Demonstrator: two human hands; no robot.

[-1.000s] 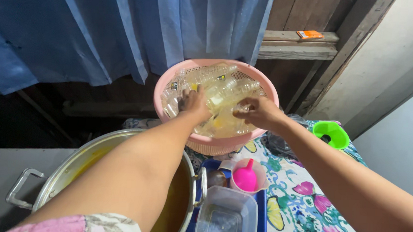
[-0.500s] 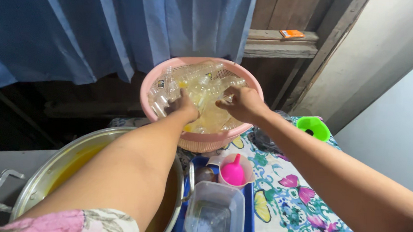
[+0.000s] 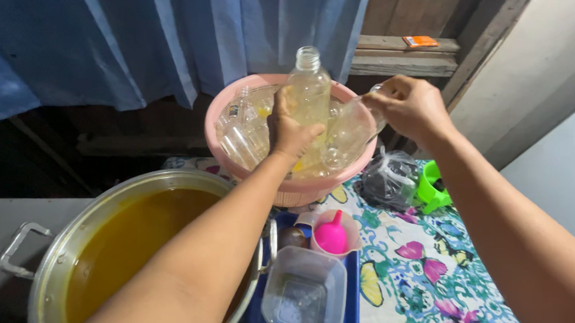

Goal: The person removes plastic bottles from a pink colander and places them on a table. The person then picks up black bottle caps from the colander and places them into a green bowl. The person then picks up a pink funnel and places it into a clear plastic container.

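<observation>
A pink basin (image 3: 290, 189) stands at the back of the table, full of several clear empty plastic bottles. My left hand (image 3: 290, 130) grips one clear bottle (image 3: 309, 85) and holds it upright above the basin, its open neck on top. My right hand (image 3: 409, 107) is closed on the neck of a second clear bottle (image 3: 349, 133), which is tilted with its base down in the basin.
A large steel pot (image 3: 129, 242) of yellow-brown liquid sits at lower left. In front of the basin lie a clear square container (image 3: 305, 293), a cup with a pink funnel (image 3: 331, 236), a blue tray (image 3: 354, 296). A black bag (image 3: 391, 179) and green funnel (image 3: 432, 187) lie right. Blue curtain behind.
Both hands were down among the bottles in the basin. Each has now lifted a bottle: the left one is raised upright, the right one is pulled up by its neck.
</observation>
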